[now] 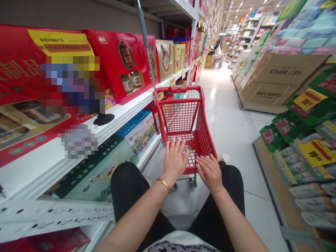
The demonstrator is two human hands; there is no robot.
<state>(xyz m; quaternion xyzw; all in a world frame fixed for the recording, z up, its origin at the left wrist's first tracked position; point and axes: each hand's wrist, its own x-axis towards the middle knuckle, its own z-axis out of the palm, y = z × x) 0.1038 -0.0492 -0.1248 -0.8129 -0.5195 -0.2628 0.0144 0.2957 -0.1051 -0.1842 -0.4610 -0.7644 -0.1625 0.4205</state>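
Observation:
Both of my hands hang over the near end of a small red shopping cart [181, 131], palms down and holding nothing. My left hand [175, 159], below a gold bangle [164, 184] on the wrist, has its fingers stretched out. Close beside it, my right hand [210, 173] has its fingers extended and slightly bent. Whether either hand touches the cart's near rim I cannot tell. The mesh basket of the cart shows no goods. A thin pole with a grey grip [143, 28] rises at the cart's left side.
White shelves [131, 96] on the left hold red gift boxes [123, 63], with a green box [105, 171] lower down. On the right stand wet wipes cartons [278, 73] and green packs [291, 129] on a low platform. A seated person [217, 52] is farther along the aisle floor [222, 119].

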